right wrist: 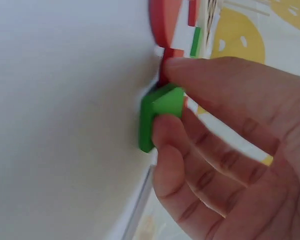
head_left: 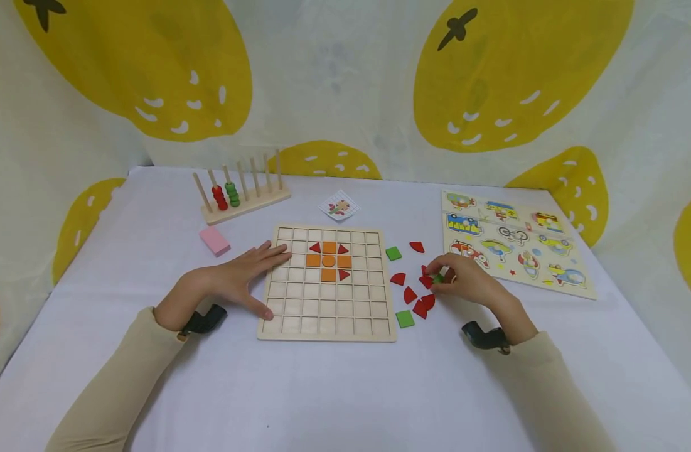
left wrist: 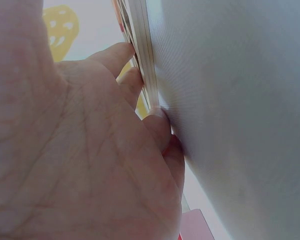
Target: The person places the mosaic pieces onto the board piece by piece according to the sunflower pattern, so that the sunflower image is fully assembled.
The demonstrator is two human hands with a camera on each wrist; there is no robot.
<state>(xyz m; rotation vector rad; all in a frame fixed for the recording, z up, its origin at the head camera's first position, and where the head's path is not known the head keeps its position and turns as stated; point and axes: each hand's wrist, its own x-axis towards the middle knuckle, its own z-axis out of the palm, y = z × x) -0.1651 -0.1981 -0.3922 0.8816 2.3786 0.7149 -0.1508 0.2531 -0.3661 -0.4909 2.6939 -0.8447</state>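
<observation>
Your left hand [head_left: 235, 276], fingers spread, rests on the left edge of the grid board [head_left: 328, 307], mid-frame in the head view. Your right hand [head_left: 466, 279], right of centre, bends its fingers at a green tile [right wrist: 167, 102] and a red piece [right wrist: 171, 53]; whether it grips either, I cannot tell. Farther out on the bench [head_left: 322, 395], a peg rack [head_left: 246, 204] stands upper left, a puzzle board [head_left: 514, 257] lies right.
</observation>
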